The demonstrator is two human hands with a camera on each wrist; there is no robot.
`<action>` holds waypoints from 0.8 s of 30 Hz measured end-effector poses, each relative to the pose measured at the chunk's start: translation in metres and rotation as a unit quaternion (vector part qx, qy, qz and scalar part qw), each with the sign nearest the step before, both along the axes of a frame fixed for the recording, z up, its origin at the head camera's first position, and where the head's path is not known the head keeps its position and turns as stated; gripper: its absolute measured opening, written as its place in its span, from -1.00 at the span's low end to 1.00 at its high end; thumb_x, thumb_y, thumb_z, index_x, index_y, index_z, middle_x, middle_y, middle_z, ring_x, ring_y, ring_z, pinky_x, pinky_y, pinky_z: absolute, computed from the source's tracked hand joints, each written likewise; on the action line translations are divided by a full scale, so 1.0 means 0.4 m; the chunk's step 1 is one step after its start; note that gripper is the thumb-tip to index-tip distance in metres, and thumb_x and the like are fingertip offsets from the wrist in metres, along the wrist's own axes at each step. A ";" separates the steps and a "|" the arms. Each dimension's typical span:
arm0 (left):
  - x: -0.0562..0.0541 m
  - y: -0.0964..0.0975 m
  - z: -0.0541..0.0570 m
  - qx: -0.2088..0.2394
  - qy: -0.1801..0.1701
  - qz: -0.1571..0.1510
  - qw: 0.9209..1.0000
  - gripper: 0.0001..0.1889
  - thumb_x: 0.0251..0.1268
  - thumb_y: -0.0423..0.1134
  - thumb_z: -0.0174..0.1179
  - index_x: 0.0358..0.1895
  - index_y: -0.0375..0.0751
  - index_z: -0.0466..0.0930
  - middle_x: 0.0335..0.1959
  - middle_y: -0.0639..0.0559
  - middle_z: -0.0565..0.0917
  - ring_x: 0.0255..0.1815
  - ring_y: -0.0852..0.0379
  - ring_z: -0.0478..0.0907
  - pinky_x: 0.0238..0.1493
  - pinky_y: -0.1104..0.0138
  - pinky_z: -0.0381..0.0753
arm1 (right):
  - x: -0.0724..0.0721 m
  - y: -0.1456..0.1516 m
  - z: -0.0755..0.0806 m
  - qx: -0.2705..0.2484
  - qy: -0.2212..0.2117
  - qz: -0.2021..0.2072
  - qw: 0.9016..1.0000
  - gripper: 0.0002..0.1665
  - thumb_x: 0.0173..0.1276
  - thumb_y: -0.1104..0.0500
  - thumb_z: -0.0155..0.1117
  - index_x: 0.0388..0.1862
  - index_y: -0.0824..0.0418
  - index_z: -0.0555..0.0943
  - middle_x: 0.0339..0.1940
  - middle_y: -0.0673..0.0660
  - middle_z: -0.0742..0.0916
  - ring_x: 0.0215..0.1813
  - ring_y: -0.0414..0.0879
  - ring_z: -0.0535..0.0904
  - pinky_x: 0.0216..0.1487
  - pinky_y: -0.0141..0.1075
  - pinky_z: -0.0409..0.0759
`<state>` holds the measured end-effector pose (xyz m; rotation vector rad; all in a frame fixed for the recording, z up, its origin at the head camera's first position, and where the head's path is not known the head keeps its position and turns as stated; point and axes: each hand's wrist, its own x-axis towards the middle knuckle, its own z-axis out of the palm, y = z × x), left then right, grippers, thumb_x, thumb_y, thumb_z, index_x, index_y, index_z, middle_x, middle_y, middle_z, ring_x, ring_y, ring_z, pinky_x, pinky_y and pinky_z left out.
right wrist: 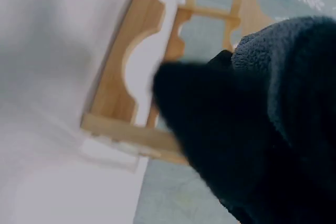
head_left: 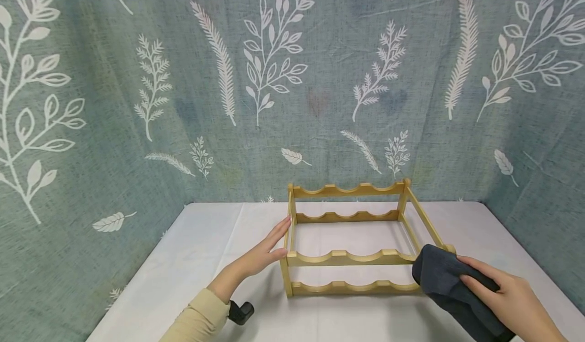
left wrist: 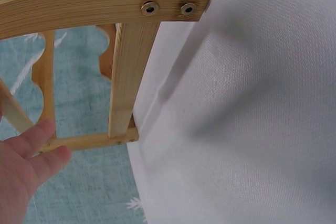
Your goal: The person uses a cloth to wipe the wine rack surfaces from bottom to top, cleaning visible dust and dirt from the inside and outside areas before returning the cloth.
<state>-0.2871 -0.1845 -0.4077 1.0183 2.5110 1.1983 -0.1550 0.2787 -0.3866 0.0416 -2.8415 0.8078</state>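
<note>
A two-tier wooden bottle rack point(head_left: 338, 257) with scalloped rails stands on the white-covered table. My left hand point(head_left: 261, 254) lies with straight fingers against the rack's left side; in the left wrist view its fingers point(left wrist: 39, 137) reach beside the frame. My right hand point(head_left: 512, 294) grips a folded dark grey cloth point(head_left: 457, 281) at the rack's front right corner. The cloth covers that corner in the head view. Up close in the right wrist view, the dark cloth point(right wrist: 226, 124) hides the hand and part of the rack point(right wrist: 121, 77).
White cloth point(head_left: 219, 230) covers the table. A green-grey curtain point(head_left: 315, 103) with white leaf prints hangs behind and along both sides. A black wrist device point(head_left: 240, 312) sits below my left wrist.
</note>
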 end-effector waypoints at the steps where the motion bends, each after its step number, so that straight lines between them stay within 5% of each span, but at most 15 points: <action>1: 0.000 -0.001 -0.001 0.001 0.000 0.000 1.000 -0.22 0.32 0.26 -0.18 0.46 0.07 -0.30 0.49 -0.05 -0.29 0.47 -0.12 -0.31 0.26 -0.28 -0.08 | 0.000 0.006 0.001 0.001 0.002 -0.001 1.000 -0.46 0.34 -0.04 0.12 0.19 0.25 0.46 -0.01 0.49 0.59 -0.33 0.06 0.64 -0.44 -0.20 0.56; 5: -0.001 -0.002 0.001 0.008 -0.004 -0.005 1.000 -0.23 0.33 0.24 -0.17 0.46 0.11 -0.30 0.49 -0.01 -0.30 0.47 -0.10 -0.32 0.26 -0.27 -0.09 | -0.009 0.011 0.030 0.004 0.030 0.018 0.999 -0.49 0.31 -0.02 0.17 0.15 0.22 0.51 -0.01 0.44 0.61 -0.22 0.13 0.64 -0.36 -0.12 0.60; 9: 0.002 -0.003 0.006 0.007 -0.003 -0.006 1.000 -0.24 0.34 0.23 -0.17 0.46 0.10 -0.30 0.49 0.00 -0.30 0.47 -0.10 -0.32 0.27 -0.26 -0.09 | -0.039 -0.010 0.103 0.018 0.123 0.064 0.990 -0.57 0.21 0.10 0.29 0.07 0.17 0.58 -0.06 0.34 0.66 -0.21 -0.09 0.65 -0.39 -0.28 0.60; 14: 0.004 -0.007 0.007 0.003 0.001 -0.004 1.000 -0.23 0.33 0.24 -0.17 0.46 0.08 -0.30 0.49 -0.01 -0.30 0.47 -0.10 -0.32 0.28 -0.25 -0.09 | -0.124 -0.095 0.215 0.055 0.244 0.158 0.955 -0.55 0.10 0.25 0.37 0.04 0.14 0.60 -0.13 0.22 0.71 -0.21 0.00 0.64 -0.36 -0.31 0.59; 17: 0.005 -0.008 0.005 0.002 -0.002 -0.003 1.000 -0.23 0.33 0.24 -0.16 0.46 0.10 -0.30 0.49 0.00 -0.30 0.47 -0.09 -0.32 0.28 -0.25 -0.09 | -0.200 -0.168 0.256 0.092 0.249 0.216 0.940 -0.55 0.12 0.26 0.35 0.05 0.12 0.60 -0.21 0.14 0.71 -0.30 0.00 0.63 -0.40 -0.25 0.56; 21: 0.007 -0.005 0.007 -0.001 -0.011 0.002 1.000 -0.23 0.32 0.24 -0.16 0.46 0.13 -0.30 0.49 0.03 -0.30 0.48 -0.07 -0.32 0.29 -0.23 -0.07 | -0.316 -0.263 0.262 0.182 0.232 0.275 0.915 -0.58 0.17 0.16 0.32 0.05 0.07 0.59 -0.37 0.07 0.64 -0.48 -0.12 0.52 -0.55 -0.32 0.41; 24: 0.009 -0.002 0.011 0.001 -0.013 0.002 1.000 -0.24 0.33 0.23 -0.15 0.46 0.11 -0.29 0.49 0.03 -0.29 0.48 -0.06 -0.29 0.30 -0.21 -0.06 | -0.394 -0.327 0.238 0.258 0.225 0.318 0.884 -0.60 0.20 0.08 0.29 0.06 0.01 0.59 -0.41 0.06 0.59 -0.59 -0.17 0.43 -0.61 -0.36 0.37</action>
